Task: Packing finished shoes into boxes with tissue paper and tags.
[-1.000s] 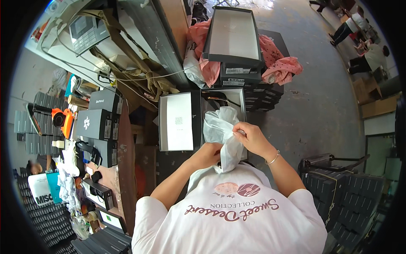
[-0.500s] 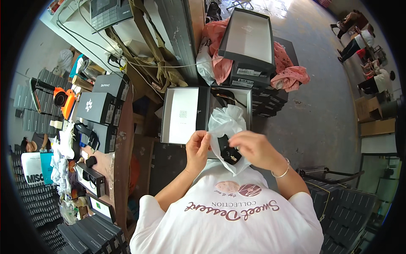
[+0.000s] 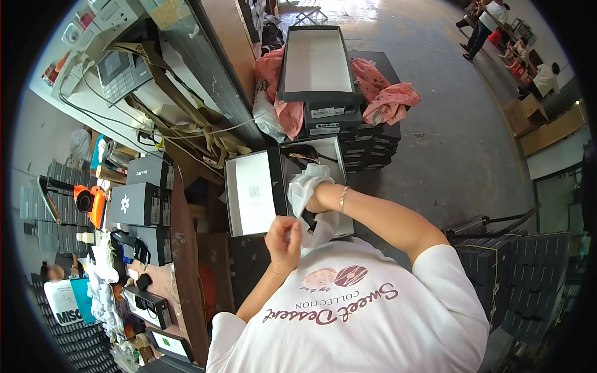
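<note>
White tissue paper point(image 3: 306, 186) is bunched up in front of me, over the near part of an open shoe box point(image 3: 339, 163). My right hand point(image 3: 323, 198) reaches across and is closed on this paper, its fingertips mostly hidden by the folds. A bit of a black item point(image 3: 309, 219) shows below the hand, partly wrapped. Close to the paper's lower left, my left hand point(image 3: 284, 244) is curled into a fist; whether it pinches anything is hidden. Inside the box, at its far end, lies a black shoe with gold trim point(image 3: 303, 153).
The box's lid point(image 3: 250, 193), white inside, lies to the left. Beyond stands a stack of dark boxes point(image 3: 333, 118) with an upturned lid point(image 3: 315, 62) and pink cloth point(image 3: 392, 104). A cluttered workbench point(image 3: 181, 248) runs along the left. Stacked boxes point(image 3: 535, 273) stand at right.
My right hand has moved left and away from me, from the black item to the bunched paper. My left hand has drawn down and curled into a fist. The view has shifted.
</note>
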Motion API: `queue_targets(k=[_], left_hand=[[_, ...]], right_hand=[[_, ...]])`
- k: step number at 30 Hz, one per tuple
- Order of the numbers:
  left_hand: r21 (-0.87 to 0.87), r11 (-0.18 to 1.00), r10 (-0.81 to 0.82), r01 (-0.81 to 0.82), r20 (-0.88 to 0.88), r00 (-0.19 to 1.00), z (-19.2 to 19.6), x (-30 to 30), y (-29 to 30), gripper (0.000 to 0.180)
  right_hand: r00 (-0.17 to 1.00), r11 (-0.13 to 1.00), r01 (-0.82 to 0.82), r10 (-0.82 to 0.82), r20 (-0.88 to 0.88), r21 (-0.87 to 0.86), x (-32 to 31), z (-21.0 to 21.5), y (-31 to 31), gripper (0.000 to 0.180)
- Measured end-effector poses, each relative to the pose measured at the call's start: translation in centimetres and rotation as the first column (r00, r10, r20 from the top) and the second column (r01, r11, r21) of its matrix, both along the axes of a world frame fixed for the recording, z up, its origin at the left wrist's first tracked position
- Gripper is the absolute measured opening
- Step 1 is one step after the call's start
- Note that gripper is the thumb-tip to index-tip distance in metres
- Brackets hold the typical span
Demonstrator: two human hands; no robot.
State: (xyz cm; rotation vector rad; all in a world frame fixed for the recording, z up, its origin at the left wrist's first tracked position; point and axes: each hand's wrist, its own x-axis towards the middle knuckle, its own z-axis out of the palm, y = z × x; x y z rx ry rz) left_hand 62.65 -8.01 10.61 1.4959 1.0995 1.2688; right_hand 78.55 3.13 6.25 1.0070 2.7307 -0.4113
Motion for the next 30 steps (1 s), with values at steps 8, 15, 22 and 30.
queue_targets(k=[8, 15, 22, 30], left_hand=[[-0.041, 0.975, -0.224, 0.220, -0.220, 0.950, -1.7, -0.9, 0.8, 0.010], [-0.196, 0.957, -0.255, 0.212, -0.225, 0.940, -3.2, -1.2, 3.1, 0.018], [-0.105, 0.933, -0.346, 0.344, -0.518, 0.782, -4.6, -1.8, 2.3, 0.025], [-0.122, 0.837, -0.489, 0.533, -0.605, 0.629, -5.2, -1.4, 2.3, 0.049]], right_hand=[[0.946, 0.843, 0.320, -0.257, -0.200, 0.433, -2.0, -3.2, -2.2, 0.019], [0.937, 0.969, 0.216, -0.170, -0.305, 0.121, -0.5, -5.6, -1.4, 0.019], [0.886, 0.961, 0.154, -0.032, -0.463, 0.230, 0.2, -6.0, -2.6, 0.014], [0.833, 0.925, 0.310, -0.152, -0.533, 0.221, 1.5, -7.1, -3.2, 0.012]])
